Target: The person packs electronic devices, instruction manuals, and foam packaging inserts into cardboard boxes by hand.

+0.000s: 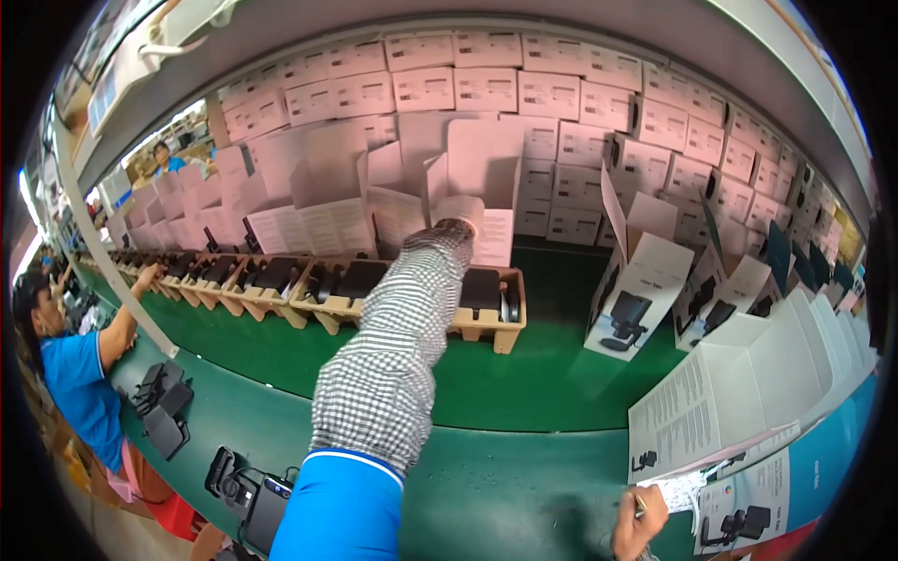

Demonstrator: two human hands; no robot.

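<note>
Blue sleeve (341,510), left grip (456,225) at carton (483,154) edge, open worktop (557,313) rightward

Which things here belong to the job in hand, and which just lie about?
Likely in the job:
open white box, where the left sleeve ends
crinkled white item beside the right hand

Apparently not in use:
loose black devices
stacked white boxes
</note>
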